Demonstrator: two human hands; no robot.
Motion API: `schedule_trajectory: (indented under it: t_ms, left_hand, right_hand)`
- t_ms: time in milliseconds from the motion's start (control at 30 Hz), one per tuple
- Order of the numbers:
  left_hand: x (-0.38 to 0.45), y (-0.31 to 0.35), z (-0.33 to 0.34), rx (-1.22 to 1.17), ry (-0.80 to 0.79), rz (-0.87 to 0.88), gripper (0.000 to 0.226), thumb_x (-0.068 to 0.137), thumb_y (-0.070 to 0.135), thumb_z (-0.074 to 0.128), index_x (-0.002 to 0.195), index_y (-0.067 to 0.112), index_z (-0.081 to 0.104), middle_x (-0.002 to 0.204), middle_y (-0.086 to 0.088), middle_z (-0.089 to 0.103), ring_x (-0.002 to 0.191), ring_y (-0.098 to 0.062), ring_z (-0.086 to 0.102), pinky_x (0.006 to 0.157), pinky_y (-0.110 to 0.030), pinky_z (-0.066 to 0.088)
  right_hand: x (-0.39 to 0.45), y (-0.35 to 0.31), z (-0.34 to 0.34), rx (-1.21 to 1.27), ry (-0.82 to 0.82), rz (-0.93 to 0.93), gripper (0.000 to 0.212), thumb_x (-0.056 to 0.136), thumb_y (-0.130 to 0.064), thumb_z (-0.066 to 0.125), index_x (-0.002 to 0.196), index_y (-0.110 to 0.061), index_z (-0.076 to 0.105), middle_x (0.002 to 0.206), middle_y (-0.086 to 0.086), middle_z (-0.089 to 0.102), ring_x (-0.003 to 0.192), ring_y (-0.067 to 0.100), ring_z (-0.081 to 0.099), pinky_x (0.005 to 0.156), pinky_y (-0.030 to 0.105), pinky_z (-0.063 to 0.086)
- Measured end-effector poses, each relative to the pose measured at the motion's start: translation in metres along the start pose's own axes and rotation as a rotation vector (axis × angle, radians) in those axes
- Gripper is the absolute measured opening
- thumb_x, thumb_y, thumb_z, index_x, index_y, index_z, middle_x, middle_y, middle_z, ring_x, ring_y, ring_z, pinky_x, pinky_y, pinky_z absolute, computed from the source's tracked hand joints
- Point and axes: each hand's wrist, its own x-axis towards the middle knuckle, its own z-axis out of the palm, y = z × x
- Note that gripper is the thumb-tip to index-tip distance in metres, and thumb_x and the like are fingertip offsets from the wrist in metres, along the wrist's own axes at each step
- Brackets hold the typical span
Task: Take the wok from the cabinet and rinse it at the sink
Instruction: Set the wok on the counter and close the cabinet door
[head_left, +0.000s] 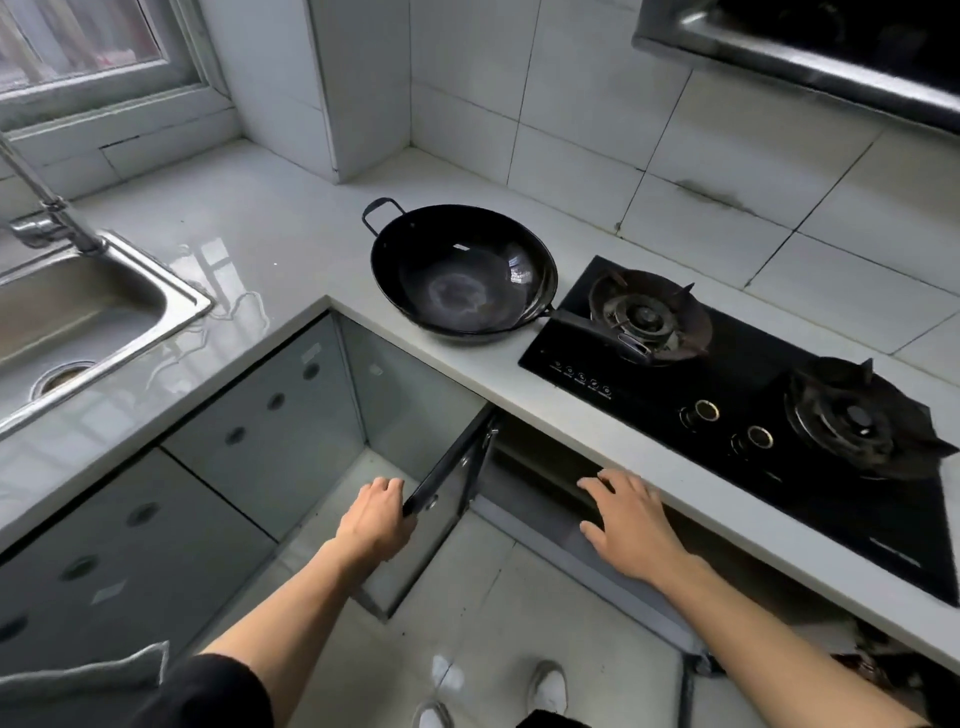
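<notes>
A black wok (462, 275) sits on the white counter beside the gas hob, its long handle (597, 332) lying over the hob's left corner. Below the hob the cabinet stands with two glass doors swung out. My left hand (378, 514) grips the top edge of the left cabinet door (447, 473). With its fingers spread, my right hand (631, 525) rests on the top edge of the right cabinet door (571, 540). The steel sink (78, 306) lies at the left, with its faucet (47, 208) behind it.
The black gas hob (727, 395) with two burners fills the counter on the right. Water puddles lie on the counter (234, 312) between sink and wok. A range hood (810, 52) hangs top right. My feet stand on the tiled floor (498, 597).
</notes>
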Motion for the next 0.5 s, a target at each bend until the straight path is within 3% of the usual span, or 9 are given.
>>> schedule_trajectory:
  t_ms: [200,333,500]
  left_hand:
    - [0.007,0.008,0.015,-0.070,-0.091,-0.002,0.034,0.088,0.032,0.059,0.112,0.009,0.052,0.116,-0.014,0.054,0.106,-0.034,0.054,0.088,-0.041,0.048]
    - [0.012,0.017,0.017,-0.196,-0.102,-0.092,0.025,0.088,0.029,0.059,0.101,0.009,0.054,0.102,-0.013,0.061,0.095,-0.035,0.061,0.077,-0.037,0.051]
    - [0.013,0.027,0.023,-0.368,-0.115,-0.206,0.022,0.088,0.027,0.060,0.097,0.007,0.066,0.096,-0.012,0.071,0.093,-0.032,0.063,0.077,-0.031,0.049]
  right_hand:
    - [-0.020,0.007,0.017,0.079,-0.021,0.066,0.053,0.094,-0.038,0.055,0.142,-0.029,0.035,0.148,-0.001,0.034,0.137,0.019,0.029,0.109,0.039,0.032]
    - [-0.033,0.022,0.027,0.128,-0.041,0.124,0.051,0.094,-0.038,0.056,0.140,-0.028,0.037,0.146,0.000,0.036,0.135,0.019,0.032,0.109,0.038,0.033]
    - [-0.043,0.045,0.030,0.195,-0.039,0.189,0.049,0.093,-0.037,0.057,0.138,-0.027,0.040,0.143,0.001,0.039,0.131,0.020,0.035,0.108,0.040,0.034]
